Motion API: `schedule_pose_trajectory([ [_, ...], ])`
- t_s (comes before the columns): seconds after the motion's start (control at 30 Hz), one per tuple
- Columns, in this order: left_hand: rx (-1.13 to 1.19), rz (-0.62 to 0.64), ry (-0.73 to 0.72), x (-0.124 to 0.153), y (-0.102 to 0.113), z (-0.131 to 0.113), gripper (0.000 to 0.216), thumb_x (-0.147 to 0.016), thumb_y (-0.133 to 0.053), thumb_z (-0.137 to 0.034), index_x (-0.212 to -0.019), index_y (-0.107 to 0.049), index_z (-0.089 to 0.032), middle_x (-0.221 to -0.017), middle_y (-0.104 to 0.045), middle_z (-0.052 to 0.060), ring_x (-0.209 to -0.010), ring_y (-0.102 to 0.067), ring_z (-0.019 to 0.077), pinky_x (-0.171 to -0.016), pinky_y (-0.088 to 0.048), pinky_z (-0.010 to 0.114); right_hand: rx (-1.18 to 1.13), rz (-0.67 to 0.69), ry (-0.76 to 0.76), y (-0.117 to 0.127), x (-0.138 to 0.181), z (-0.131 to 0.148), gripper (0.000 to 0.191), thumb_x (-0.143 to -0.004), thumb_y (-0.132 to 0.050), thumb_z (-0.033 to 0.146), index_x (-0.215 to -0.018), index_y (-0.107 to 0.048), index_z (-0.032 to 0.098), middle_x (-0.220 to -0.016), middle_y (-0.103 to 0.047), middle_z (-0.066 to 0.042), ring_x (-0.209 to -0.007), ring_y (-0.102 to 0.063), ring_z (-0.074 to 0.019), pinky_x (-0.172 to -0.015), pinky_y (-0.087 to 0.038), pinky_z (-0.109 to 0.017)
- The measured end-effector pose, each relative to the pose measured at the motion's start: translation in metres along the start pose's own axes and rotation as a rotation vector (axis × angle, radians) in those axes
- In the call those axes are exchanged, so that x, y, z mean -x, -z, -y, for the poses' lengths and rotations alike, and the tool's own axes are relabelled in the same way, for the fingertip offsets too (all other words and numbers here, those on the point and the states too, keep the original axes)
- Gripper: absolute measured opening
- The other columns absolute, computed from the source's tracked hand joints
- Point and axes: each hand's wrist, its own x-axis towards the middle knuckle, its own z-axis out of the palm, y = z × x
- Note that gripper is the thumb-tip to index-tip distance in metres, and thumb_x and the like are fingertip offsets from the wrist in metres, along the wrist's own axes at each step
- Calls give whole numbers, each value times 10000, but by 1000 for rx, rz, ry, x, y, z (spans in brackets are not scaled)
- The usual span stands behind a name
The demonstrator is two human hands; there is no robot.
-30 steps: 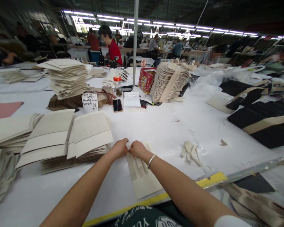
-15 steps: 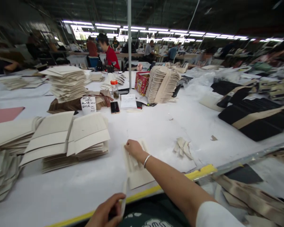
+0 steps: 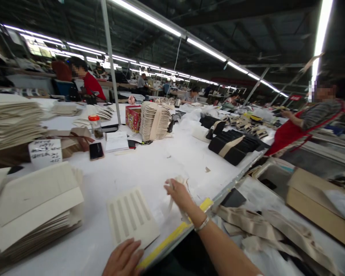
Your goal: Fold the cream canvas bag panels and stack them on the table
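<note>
The left hand (image 3: pixel 123 260) lies flat, fingers spread, on the near end of the slotted panel (image 3: pixel 131 217), whose slots run away from the person. Farther out to the right (clear of the panel), the right hand (image 3: pixel 180 194) pinches thin cream strips (image 3: pixel 175 180).

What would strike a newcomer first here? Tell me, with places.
Front and centre, the right hand grips pale strips, while the left hand rests by a slotted sheet. Cream stacks fill the left. A strapped black bundle lies further right, near a person in a red apron.
</note>
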Motion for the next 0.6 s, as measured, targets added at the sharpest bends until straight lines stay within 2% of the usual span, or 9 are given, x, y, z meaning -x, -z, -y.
schedule_pose_trajectory([
  [0.03, -62, 25, -105, 1, -6, -3, 255, -744, -517, -237, -988, -559, -298, -955, -635, -13, -886, -577, 171, -806, -485, 275, 107, -69, -71, 11, -10, -19, 320, -842, -321, 334, -997, -527, 144, -903, -599, -80, -800, -555, -140, -724, -403, -223],
  [0.1, -144, 48, -191, 8, -13, -5, 168, -756, -500, -188, -881, -586, -261, -897, -652, -30, -829, -585, 139, -859, -451, 286, 320, -121, -163, 25, -27, -54, 368, -791, -411, 336, -1092, -477, 135, -1002, -570, -125, -891, -547, -194, -768, -406, -282],
  [0.13, -182, 46, -142, 14, -12, -4, 134, -771, -489, -188, -834, -588, -252, -892, -654, -36, -830, -582, 131, -886, -431, 298, 416, -136, -151, 27, -34, -69, 426, -764, -445, 351, -1126, -453, 126, -1053, -543, -145, -912, -540, -221, -772, -411, -312],
  [0.2, -252, 11, -112, 21, 2, 1, 120, -800, -468, -241, -799, -588, -244, -927, -647, -36, -874, -569, 124, -885, -425, 264, 572, -247, -41, 19, -47, -90, 514, -722, -484, 391, -1137, -443, 90, -1143, -476, -188, -984, -494, -288, -821, -390, -390],
  [0.27, -345, -17, -51, 22, 35, 11, 154, -808, -457, -274, -886, -582, -230, -1016, -617, 1, -972, -533, 140, -890, -416, 249, 581, -384, 97, 1, -55, -92, 542, -710, -480, 423, -1125, -447, 75, -1172, -446, -200, -1032, -456, -316, -874, -359, -424],
  [0.33, -465, -58, 120, 16, 78, 26, 237, -803, -454, -231, -1024, -538, -211, -1108, -565, 49, -1082, -461, 174, -936, -378, 309, 468, -432, 269, -23, -54, -70, 520, -728, -446, 446, -1113, -452, 96, -1163, -459, -184, -1050, -450, -296, -902, -353, -419],
  [0.43, -595, -54, 448, 1, 137, 59, 394, -791, -478, -270, -1172, -437, -175, -1241, -441, 109, -1185, -338, 235, -987, -284, 428, 253, -297, 525, -59, -36, -5, 454, -773, -398, 447, -1102, -468, 143, -1130, -503, -141, -1048, -471, -234, -909, -378, -375],
  [0.5, -566, 101, 607, -5, 158, 85, 444, -751, -539, -299, -1163, -450, -160, -1237, -444, 118, -1163, -367, 248, -983, -284, 437, 181, -140, 641, -78, -19, 39, 400, -780, -414, 406, -1096, -492, 174, -1134, -515, -114, -1047, -479, -213, -903, -392, -356],
  [0.6, -437, 299, 704, -5, 163, 116, 331, -756, -532, -267, -1078, -518, -190, -1177, -512, 69, -1104, -442, 194, -964, -328, 357, 168, 5, 761, -100, 9, 77, 421, -716, -515, 399, -1089, -513, 206, -1155, -511, -111, -1049, -478, -243, -898, -390, -387],
])
